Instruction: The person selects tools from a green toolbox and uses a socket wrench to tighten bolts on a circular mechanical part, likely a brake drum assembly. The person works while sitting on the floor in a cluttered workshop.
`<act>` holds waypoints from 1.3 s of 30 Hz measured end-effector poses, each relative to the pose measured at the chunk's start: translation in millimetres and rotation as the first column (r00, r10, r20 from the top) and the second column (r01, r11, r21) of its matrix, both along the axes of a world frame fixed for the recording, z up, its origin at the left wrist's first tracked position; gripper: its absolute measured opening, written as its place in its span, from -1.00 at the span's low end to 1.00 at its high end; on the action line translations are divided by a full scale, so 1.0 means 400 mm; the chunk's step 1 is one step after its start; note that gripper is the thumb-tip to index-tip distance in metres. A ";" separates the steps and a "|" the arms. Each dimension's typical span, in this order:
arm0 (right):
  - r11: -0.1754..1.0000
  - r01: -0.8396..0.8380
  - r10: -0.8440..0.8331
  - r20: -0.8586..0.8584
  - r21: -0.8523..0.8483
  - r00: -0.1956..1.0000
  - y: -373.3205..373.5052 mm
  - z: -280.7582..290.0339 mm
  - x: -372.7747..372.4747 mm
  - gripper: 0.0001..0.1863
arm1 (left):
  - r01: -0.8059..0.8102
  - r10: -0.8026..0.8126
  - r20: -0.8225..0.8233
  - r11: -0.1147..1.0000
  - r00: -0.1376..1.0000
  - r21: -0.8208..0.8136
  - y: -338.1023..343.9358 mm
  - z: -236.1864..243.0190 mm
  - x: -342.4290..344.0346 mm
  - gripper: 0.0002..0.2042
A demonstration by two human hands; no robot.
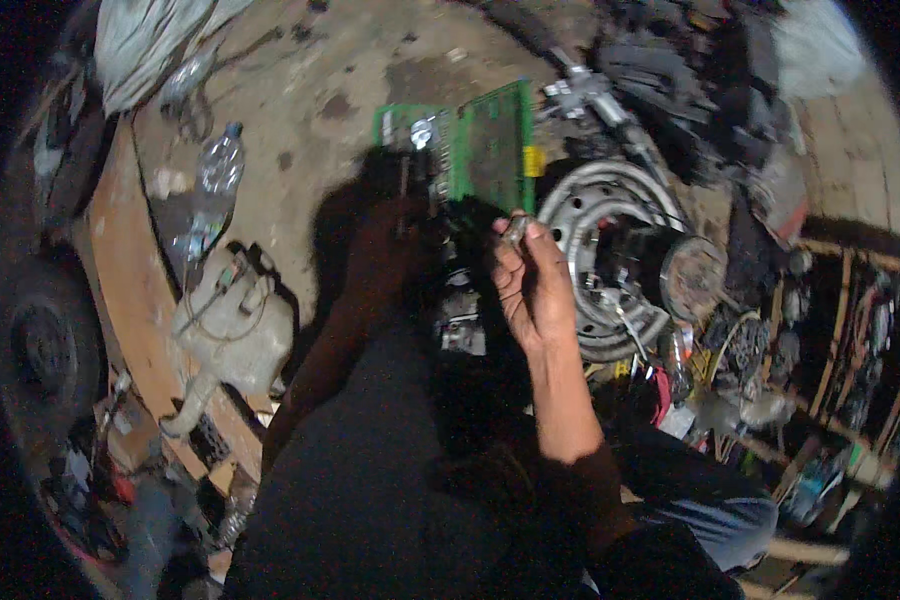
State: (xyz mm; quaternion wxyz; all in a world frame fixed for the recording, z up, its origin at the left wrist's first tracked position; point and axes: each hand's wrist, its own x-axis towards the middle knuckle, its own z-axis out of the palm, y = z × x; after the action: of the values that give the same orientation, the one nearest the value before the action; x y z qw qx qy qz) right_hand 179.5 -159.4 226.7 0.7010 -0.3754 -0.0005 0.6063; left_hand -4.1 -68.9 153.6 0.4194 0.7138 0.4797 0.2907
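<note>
My right hand [536, 285] is raised in the light, its thumb and fingers pinched on a small metal piece [516, 230] whose exact kind I cannot make out. Just beyond it a green tool case [494, 150] lies open on the floor, with shiny metal parts [423, 133] in its left half. My left hand [398, 222] reaches toward that left half in deep shadow, so its fingers and anything in them are hidden. Right of my right hand lies a silver wheel rim [567, 235] with a dark cylindrical part [682, 272] on it.
At left are a clear plastic bottle [220, 165], a whitish plastic tank [238, 330], a wooden board [130, 290] and a tyre [45, 340]. Metal parts and dark scrap [655, 75] crowd the far right. A wooden rack [835, 330] with loose parts stands at right.
</note>
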 end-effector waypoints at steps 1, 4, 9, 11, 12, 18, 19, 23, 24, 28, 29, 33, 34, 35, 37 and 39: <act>0.998 0.008 -0.008 0.003 0.060 1.000 -0.018 0.037 0.012 -0.74 | 0.014 -0.014 -0.009 1.000 1.000 0.015 0.003 0.043 0.003 -0.64; 0.993 0.028 -0.034 0.046 0.114 0.998 -0.072 0.154 0.043 -0.64 | 0.123 -0.105 -0.233 0.990 0.967 0.066 0.029 0.160 0.005 -0.66; 0.958 0.142 -0.137 -0.035 0.250 0.990 -0.179 0.254 0.094 -0.55 | 0.364 -0.336 -0.141 0.852 0.931 0.375 0.074 0.380 0.060 -0.69; 0.949 0.121 -0.131 0.017 0.291 0.991 -0.219 0.286 0.122 -0.53 | 0.474 -0.422 -0.216 0.769 0.880 0.429 0.077 0.528 0.106 -0.70; 0.951 0.139 -0.155 0.035 0.276 0.987 -0.235 0.312 0.125 -0.52 | 0.529 -0.469 -0.246 0.725 0.848 0.442 0.075 0.584 0.129 -0.71; 0.955 0.205 -0.218 0.036 0.215 0.975 -0.318 0.455 0.122 -0.63 | 0.706 -0.617 -0.354 0.544 0.703 0.454 0.014 0.835 0.225 -0.71; 0.959 0.207 -0.219 0.039 0.195 0.975 -0.335 0.483 0.123 -0.67 | 0.716 -0.661 -0.286 0.590 0.694 0.375 -0.010 0.865 0.245 -0.70; 0.914 0.290 -0.323 0.077 0.284 0.943 -0.367 0.510 0.138 -0.67 | 0.750 -0.755 -0.082 0.623 0.651 0.222 -0.121 0.904 0.326 -0.70; 0.881 0.361 -0.410 0.114 0.305 0.905 -0.370 0.488 0.166 -0.70 | 0.762 -0.774 -0.055 0.603 0.630 0.236 -0.144 0.895 0.346 -0.71; 0.787 0.587 -0.590 0.508 0.190 0.627 -0.434 0.424 0.309 -0.74 | 0.695 -0.711 -0.005 0.687 0.703 0.212 -0.194 0.771 0.354 -0.73; 0.788 0.594 -0.548 0.625 0.163 0.556 -0.470 0.403 0.358 -0.75 | 0.713 -0.712 -0.065 0.687 0.699 0.144 -0.201 0.744 0.358 -0.74; 0.735 0.670 -0.536 0.693 0.103 0.482 -0.538 0.191 0.478 -0.71 | 0.739 -0.723 -0.151 0.656 0.674 0.154 -0.217 0.588 0.377 -0.72; 0.740 0.670 -0.462 0.772 0.063 0.437 -0.544 0.127 0.491 -0.72 | 0.748 -0.728 -0.173 0.632 0.663 0.202 -0.218 0.543 0.383 -0.70; 0.755 0.649 -0.429 0.815 0.087 0.389 -0.525 0.087 0.481 -0.73 | 0.750 -0.723 -0.205 0.614 0.660 0.247 -0.214 0.496 0.379 -0.69; 0.768 0.628 -0.325 0.920 0.124 0.217 -0.511 0.067 0.459 -0.73 | 0.794 -0.763 -0.236 0.537 0.601 0.285 -0.227 0.445 0.409 -0.65; 0.790 0.613 -0.032 0.999 0.028 -0.003 -0.500 0.050 0.458 -0.72 | 0.827 -0.792 -0.257 0.489 0.554 0.276 -0.237 0.421 0.417 -0.64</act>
State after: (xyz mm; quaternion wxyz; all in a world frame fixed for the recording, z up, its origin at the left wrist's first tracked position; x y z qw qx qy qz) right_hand 362.7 -359.4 246.7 0.5342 -0.8089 -0.2453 -0.0113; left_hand 162.8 -163.7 321.8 0.3422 0.9323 0.0438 0.1088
